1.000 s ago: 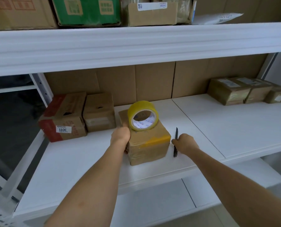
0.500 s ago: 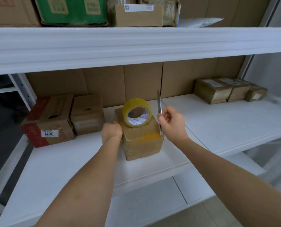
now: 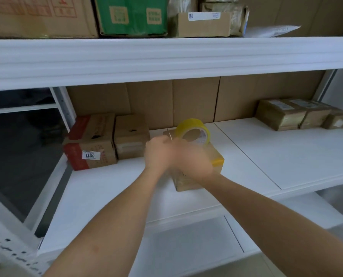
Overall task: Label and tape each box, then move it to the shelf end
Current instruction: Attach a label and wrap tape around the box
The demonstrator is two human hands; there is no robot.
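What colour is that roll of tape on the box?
Yellow; the tape roll shows clearly in the head view.

box (image 3: 214, 156): brown cardboard, wrapped in clear tape with a yellow strip on its right top edge; it sits on my white shelf (image 3: 286, 156).
tape roll (image 3: 192, 131): yellow, stands tilted on top of the box.
taped boxes (image 3: 304, 114): three, far right end.
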